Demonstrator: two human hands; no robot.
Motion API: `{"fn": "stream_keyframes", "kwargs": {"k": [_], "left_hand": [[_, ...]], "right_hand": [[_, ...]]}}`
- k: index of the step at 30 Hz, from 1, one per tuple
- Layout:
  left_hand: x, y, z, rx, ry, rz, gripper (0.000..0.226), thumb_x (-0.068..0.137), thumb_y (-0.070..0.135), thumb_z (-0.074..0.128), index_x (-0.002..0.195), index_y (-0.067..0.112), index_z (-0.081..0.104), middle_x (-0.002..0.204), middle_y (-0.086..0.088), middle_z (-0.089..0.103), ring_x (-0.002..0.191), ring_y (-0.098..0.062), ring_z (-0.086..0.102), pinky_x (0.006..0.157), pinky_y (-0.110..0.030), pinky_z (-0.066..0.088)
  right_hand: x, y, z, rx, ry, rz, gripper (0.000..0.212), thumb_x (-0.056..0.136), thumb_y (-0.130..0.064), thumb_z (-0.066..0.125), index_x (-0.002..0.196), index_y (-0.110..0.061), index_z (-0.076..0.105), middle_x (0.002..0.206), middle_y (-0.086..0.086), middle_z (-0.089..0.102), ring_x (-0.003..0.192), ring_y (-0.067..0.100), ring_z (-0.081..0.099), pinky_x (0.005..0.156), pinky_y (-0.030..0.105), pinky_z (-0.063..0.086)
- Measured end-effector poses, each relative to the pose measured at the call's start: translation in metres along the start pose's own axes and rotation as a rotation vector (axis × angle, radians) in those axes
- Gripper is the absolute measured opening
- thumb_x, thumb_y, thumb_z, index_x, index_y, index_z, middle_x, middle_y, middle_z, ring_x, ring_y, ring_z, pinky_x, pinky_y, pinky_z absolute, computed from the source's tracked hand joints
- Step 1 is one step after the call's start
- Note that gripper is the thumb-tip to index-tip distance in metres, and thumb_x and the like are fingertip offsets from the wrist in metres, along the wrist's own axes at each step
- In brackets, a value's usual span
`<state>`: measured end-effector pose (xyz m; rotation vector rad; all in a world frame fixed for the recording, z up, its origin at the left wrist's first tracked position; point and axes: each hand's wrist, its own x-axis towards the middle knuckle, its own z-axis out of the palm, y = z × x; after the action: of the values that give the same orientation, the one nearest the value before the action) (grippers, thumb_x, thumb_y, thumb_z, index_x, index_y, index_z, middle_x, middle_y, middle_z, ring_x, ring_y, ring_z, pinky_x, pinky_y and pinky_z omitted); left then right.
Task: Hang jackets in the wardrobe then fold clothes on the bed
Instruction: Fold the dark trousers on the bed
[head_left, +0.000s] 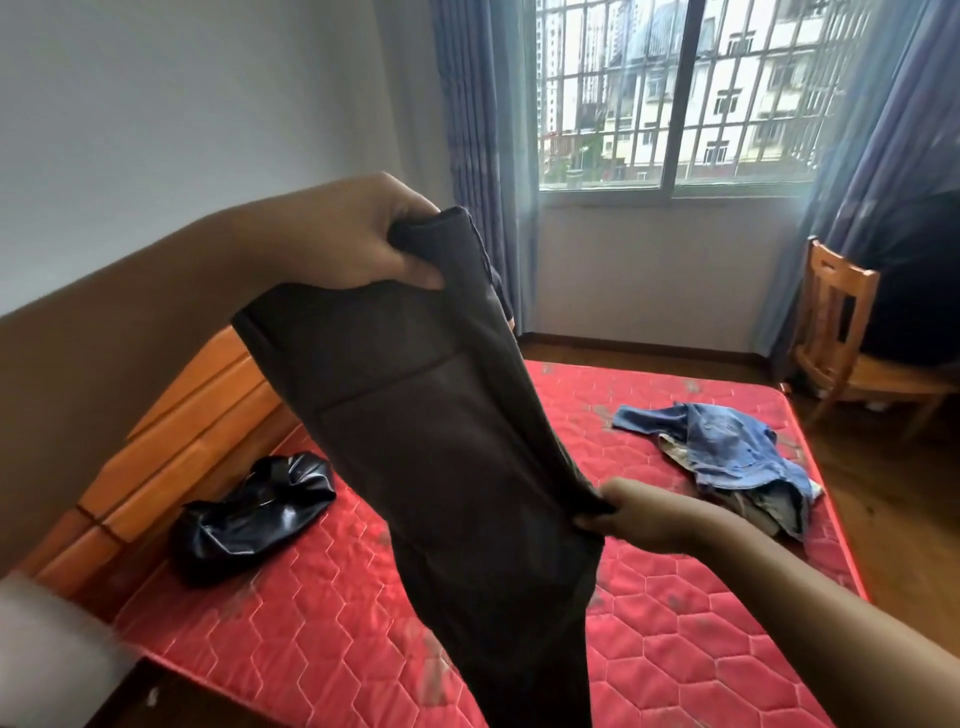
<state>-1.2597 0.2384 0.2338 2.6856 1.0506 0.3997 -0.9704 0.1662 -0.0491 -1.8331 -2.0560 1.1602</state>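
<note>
Bed (291, 597): red quilted mattress against a wooden headboard (171, 441), stained in places.

Dark garment (441, 467): held upright in the air above the bed, hanging lengthwise and running out of view at the bottom edge (its type cannot be told).

Denim clothes (727, 447): crumpled heap on the far right part of the mattress, well apart from the garment.

Shiny black bundle (249, 514): lying on the mattress near the headboard.

Left hand (353, 244): raised, thumb and fingers pinching the garment's top corner; the fabric passes between them.

Right hand (649, 514): lower down, fingers curled round the garment's right edge at mid-length.
</note>
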Motion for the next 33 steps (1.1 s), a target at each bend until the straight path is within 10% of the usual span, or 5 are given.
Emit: {"fn": "stream_keyframes", "kwargs": {"k": [5,13,20,25,33], "left_hand": [[0.003,0.007,0.026,0.051,-0.052,0.026,0.019,0.085,0.023,0.080,0.102,0.017,0.074,0.090,0.004,0.075,0.083,-0.007,0.069,0.074,-0.025,0.052],[-0.004,0.006,0.051,0.010,-0.038,0.007,0.043,0.074,0.035,0.087,0.104,0.025,0.057,0.089,0.014,0.066,0.080,0.002,0.063,0.059,-0.013,0.043],[-0.054,-0.075,0.050,-0.234,-0.061,-0.075,0.017,0.084,0.015,0.081,0.095,0.023,0.071,0.088,0.011,0.074,0.084,-0.004,0.070,0.071,-0.021,0.051],[-0.082,-0.093,0.082,-0.757,0.208,-0.079,0.036,0.083,0.007,0.078,0.112,0.027,0.071,0.104,0.001,0.075,0.099,-0.014,0.072,0.082,-0.023,0.056],[-0.121,-0.061,0.050,-1.159,0.358,0.197,0.028,0.083,0.015,0.064,0.097,0.036,0.073,0.100,-0.001,0.076,0.097,-0.022,0.073,0.082,-0.043,0.060]], "right_hand": [[-0.024,-0.066,-0.036,0.295,0.169,-0.251,0.045,0.085,-0.023,0.082,0.127,-0.018,0.063,0.125,-0.004,0.067,0.117,0.010,0.062,0.107,0.033,0.047],[-0.035,-0.155,-0.067,0.450,0.450,-0.558,0.058,0.072,-0.027,0.075,0.110,0.014,0.059,0.106,0.041,0.059,0.089,0.025,0.058,0.088,0.067,0.049],[-0.046,-0.153,-0.057,0.595,0.666,-0.417,0.029,0.089,0.011,0.061,0.109,-0.007,0.072,0.100,0.009,0.078,0.089,0.017,0.072,0.075,0.033,0.060],[-0.058,-0.168,-0.028,0.628,0.820,-0.327,0.030,0.090,0.010,0.060,0.110,-0.010,0.071,0.103,0.014,0.076,0.098,0.035,0.072,0.090,0.055,0.059],[-0.125,-0.225,-0.002,0.779,1.025,-0.500,0.041,0.076,0.009,0.064,0.103,-0.019,0.077,0.104,0.006,0.078,0.100,0.027,0.074,0.084,0.037,0.059]]}}
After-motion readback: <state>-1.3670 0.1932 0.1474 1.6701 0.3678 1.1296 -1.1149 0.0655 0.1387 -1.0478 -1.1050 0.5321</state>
